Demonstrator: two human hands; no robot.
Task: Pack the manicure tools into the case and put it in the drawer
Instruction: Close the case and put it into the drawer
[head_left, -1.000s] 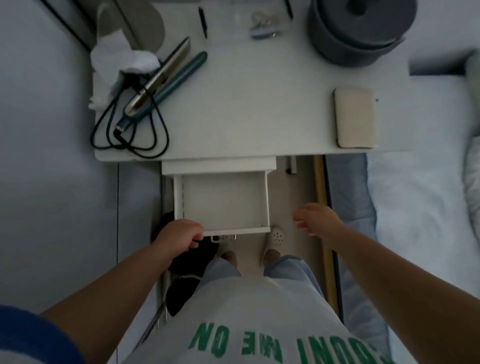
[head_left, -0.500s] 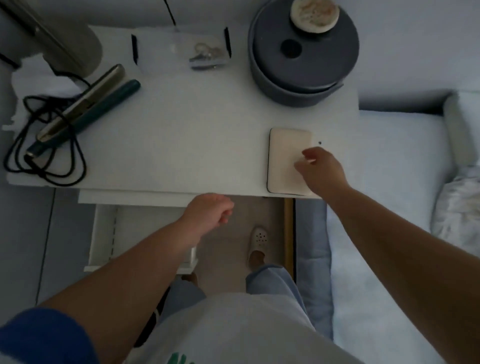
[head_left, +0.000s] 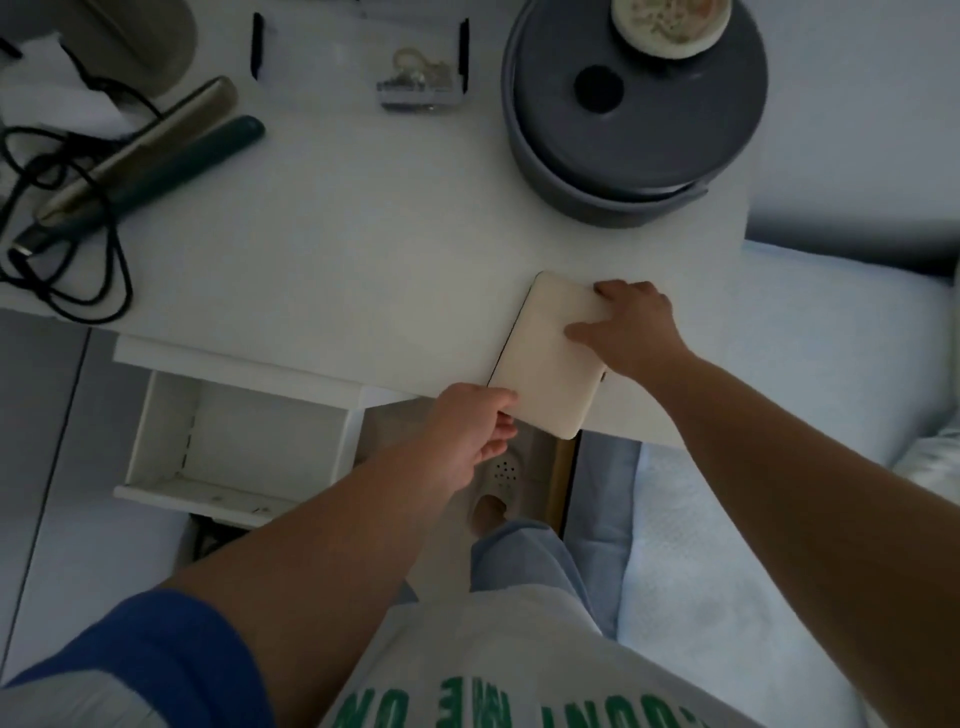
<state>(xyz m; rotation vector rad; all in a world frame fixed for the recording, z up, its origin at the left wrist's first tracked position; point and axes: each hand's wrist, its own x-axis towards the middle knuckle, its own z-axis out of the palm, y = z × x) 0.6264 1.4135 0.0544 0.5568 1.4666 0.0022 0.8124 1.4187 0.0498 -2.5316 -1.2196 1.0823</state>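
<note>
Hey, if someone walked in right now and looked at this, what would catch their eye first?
Probably the cream case at the white table's front edge, tilted and overhanging it, with the right hand on top and the left hand gripping its near corner. Next, the open, empty-looking drawer below left, then the big grey round container at the table's back right.

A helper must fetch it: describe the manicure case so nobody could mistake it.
Start at the white table, then go to its front right edge. The manicure case lies there, overhanging the edge, with both hands on it. It is the only flat, cream, round-cornered rectangle around.
</note>
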